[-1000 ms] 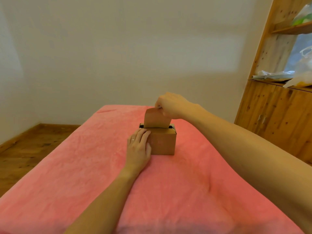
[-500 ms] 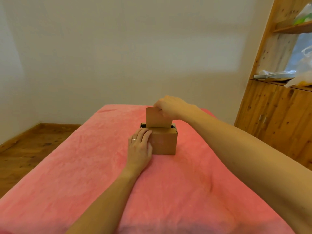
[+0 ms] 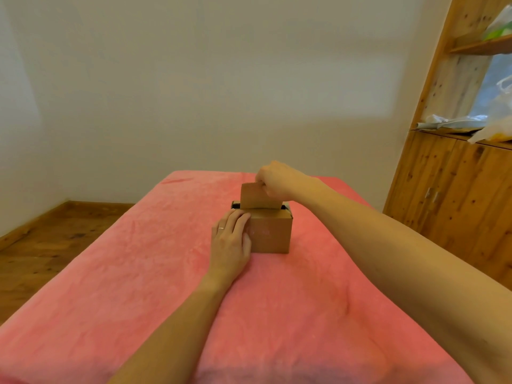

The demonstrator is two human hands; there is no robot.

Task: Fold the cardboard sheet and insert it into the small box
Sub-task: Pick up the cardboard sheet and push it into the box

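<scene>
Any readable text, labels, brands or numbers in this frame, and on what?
None can be read.
Small box: a faint pale mark on its front face, too blurred to tell whether it is print.
Cardboard sheet: plain brown.
Shelf bags: no legible print.

Left hand (image 3: pixel 232 239) lies flat, fingers pressed to the box (image 3: pixel 273 234); right hand (image 3: pixel 273 180) above it pinches the sheet (image 3: pixel 253 196).
</scene>
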